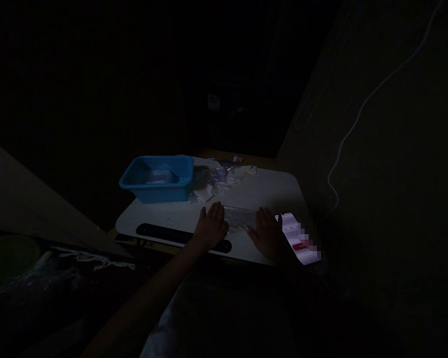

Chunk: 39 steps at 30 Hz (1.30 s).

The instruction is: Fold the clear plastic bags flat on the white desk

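Observation:
A clear plastic bag (241,218) lies flat on the white table (272,191), stretched between my two hands. My left hand (211,226) rests on the bag's left end, fingers extended and pointing away from me. At its right end, my right hand (266,232) lies with fingers stretched out and the thumb apart. Whether anything is inside the bag is too dark to tell. Close by my right hand, a lit phone (297,238) lies on the table's right edge.
A blue plastic basin (160,191) with clear plastic inside stands at the table's left. Behind my hands lie crumpled clear plastic wrappings (218,179). A black slot (164,232) runs along the table's front edge. A white cable (362,107) hangs along the right wall.

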Motion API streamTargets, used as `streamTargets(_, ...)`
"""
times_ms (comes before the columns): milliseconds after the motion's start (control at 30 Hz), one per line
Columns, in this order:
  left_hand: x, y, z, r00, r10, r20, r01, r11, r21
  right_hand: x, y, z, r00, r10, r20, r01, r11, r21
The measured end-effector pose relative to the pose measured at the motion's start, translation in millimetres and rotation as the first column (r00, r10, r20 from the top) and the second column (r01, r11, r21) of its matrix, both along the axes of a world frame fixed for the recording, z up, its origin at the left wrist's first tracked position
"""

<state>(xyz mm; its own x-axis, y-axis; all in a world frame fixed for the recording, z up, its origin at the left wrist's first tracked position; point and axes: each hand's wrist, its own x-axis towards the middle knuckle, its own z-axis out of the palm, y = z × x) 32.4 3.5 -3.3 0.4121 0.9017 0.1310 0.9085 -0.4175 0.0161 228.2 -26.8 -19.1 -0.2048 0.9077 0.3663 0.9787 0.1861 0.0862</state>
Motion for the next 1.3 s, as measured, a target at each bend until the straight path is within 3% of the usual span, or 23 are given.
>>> streamTargets(267,1,0,1.8,1.000,0.005,-0.007,-0.005,1.000,-0.010,-4,4,7.8,0.999,-0.045,-0.017,0.044,0.999,-0.032)
streamTargets(467,2,0,2.5,1.000,0.010,-0.008,-0.010,1.000,0.004,-12,7,11.1,0.997,0.074,-0.001,-0.074,0.990,-0.117)
streamTargets(700,1,-1,-0.8,0.995,0.102,-0.014,-0.102,0.995,0.011,-11,6,6.4,0.998,0.049,-0.027,-0.053,0.982,-0.179)
streamTargets(867,6,2,13.6,0.988,0.153,0.011,-0.153,0.986,0.061,-13,5,9.1,0.998,0.047,-0.039,-0.054,0.981,-0.188)
streamTargets(967,22,5,29.8,0.999,-0.025,0.026,0.022,0.996,0.090,-13,5,9.5,0.998,0.045,-0.046,-0.053,0.979,-0.198)
streamTargets(1100,54,4,39.0,0.943,-0.312,0.119,0.319,0.946,-0.049,-13,4,11.9,0.996,0.080,-0.037,-0.085,0.980,-0.180)
streamTargets(1300,85,-4,19.5,0.933,-0.317,0.168,0.339,0.932,-0.129,-12,1,12.4,0.991,0.128,-0.027,-0.131,0.970,-0.206)
